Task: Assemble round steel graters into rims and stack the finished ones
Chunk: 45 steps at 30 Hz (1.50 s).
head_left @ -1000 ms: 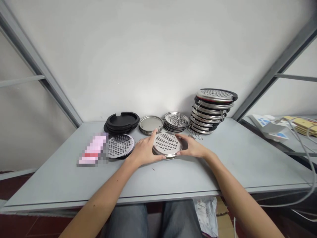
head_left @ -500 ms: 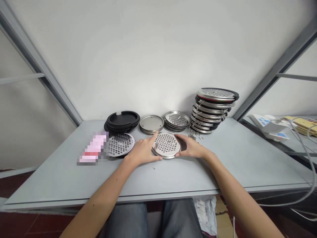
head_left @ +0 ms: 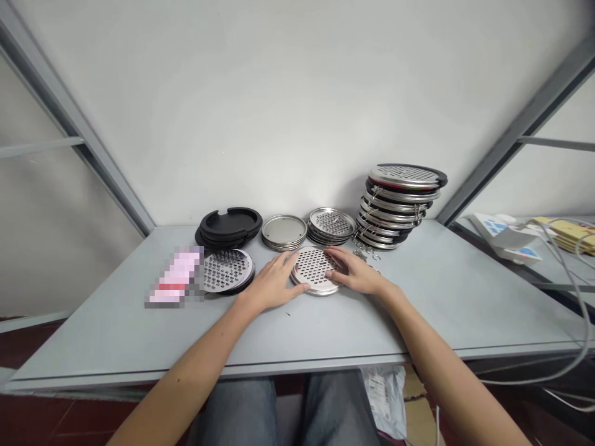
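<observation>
Flat on the tabletop, a round perforated metal plate (head_left: pixel 316 269) with a shiny rim lies between my two hands. My left hand (head_left: pixel 274 282) curves round its left edge, the thumb at the near rim and the fingers at the far left. On the other side, my right hand (head_left: pixel 356 271) has its fingers over the far right rim and its thumb on the top face. Left of my left hand is a perforated metal disc (head_left: pixel 227 271) on top of dark round pieces. Behind the plate stand a stack of plain metal lids (head_left: pixel 284 229) and a stack of perforated metal plates (head_left: pixel 332 222).
Black round holders (head_left: pixel 231 224) are stacked at the back left. A tall leaning stack of metal-and-black discs (head_left: pixel 400 207) with small chains stands at the back right. Small metal rings (head_left: pixel 369 253) lie before it. A blurred pink item (head_left: pixel 176 277) is at left.
The perforated plate has shifted slightly right. My left fingers have drawn together along its edge, and my right thumb has moved from the rim onto its top face.
</observation>
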Motion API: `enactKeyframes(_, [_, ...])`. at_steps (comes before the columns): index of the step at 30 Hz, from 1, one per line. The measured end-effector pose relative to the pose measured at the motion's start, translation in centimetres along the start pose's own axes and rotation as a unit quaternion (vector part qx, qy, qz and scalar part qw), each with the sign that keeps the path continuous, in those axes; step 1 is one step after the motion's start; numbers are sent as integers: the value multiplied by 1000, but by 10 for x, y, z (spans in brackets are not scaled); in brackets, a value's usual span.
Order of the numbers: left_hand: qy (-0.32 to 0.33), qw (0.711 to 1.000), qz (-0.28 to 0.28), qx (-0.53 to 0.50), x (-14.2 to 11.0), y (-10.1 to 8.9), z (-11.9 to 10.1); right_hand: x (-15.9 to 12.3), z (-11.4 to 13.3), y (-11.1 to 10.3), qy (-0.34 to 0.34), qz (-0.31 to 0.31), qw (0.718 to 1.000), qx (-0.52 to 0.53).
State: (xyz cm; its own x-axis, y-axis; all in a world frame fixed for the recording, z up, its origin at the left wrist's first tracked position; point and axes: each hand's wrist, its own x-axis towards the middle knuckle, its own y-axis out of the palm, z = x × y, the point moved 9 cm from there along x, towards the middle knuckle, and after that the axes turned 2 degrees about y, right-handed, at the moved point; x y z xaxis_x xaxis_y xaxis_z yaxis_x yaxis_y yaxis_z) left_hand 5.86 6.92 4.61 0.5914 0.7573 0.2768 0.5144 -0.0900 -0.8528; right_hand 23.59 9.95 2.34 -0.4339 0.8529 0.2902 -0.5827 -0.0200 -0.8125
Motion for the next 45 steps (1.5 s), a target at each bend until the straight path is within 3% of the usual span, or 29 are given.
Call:
enactKeyframes(13, [2, 1000, 17, 23, 2, 14, 6, 0, -3, 8, 38, 39, 998, -7])
enactKeyframes(20, [5, 998, 23, 58, 2, 16, 7, -1, -3, 7, 38, 26, 999, -2])
enactKeyframes(28, [21, 998, 4, 66, 5, 8, 5, 0, 1, -7, 47, -36, 997, 43])
enactKeyframes(34, [10, 999, -43, 21, 7, -5, 6, -5, 23, -31, -45, -109, 990, 73])
enactKeyframes(37, [-2, 998, -63, 9, 6, -9, 9, -6, 24, -37, -44, -134, 987, 82])
enactKeyframes(45, [-2, 997, -72, 7, 7, -9, 9, -5, 29, -39, -54, -140, 986, 74])
